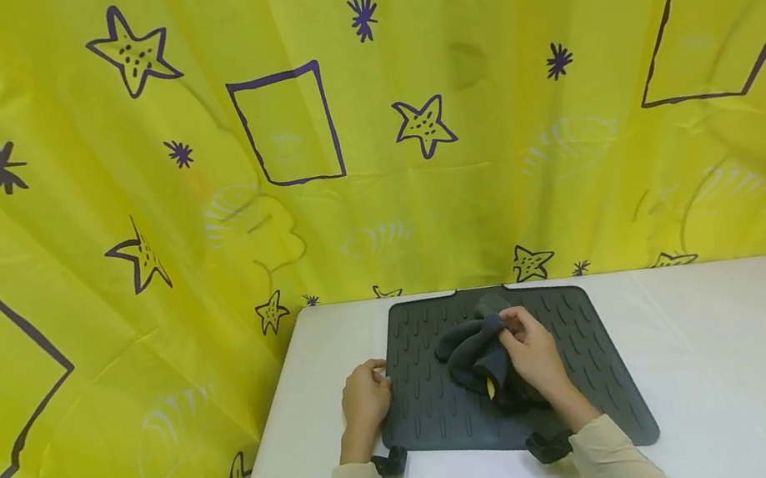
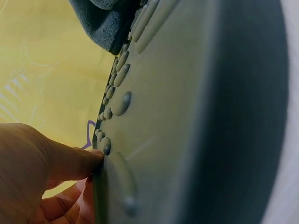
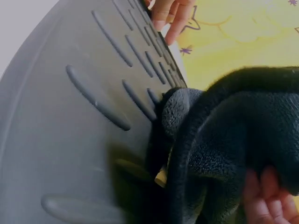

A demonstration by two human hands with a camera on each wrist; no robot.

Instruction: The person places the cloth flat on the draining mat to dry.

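Observation:
A dark grey rubbery mat (image 1: 429,421) with raised oval ridges lies on the white table. At its left edge, my left hand (image 1: 367,398) pinches the rim, the thumb on top and the fingers curled beneath in the left wrist view. My right hand (image 1: 537,353) holds a bunched dark fleecy cloth (image 1: 470,360) over the middle of the mat. In the right wrist view the cloth (image 3: 219,154) hangs in folds with a thick dark hem, and the fingertips (image 3: 261,200) grip its lower part. A small yellow patch (image 1: 491,388) shows by the cloth's lower folds.
The white table (image 1: 723,360) extends on both sides of the mat. A yellow curtain (image 1: 377,206) with purple stars and frames hangs behind and at the left. Black wrist straps (image 1: 390,463) sit at both wrists.

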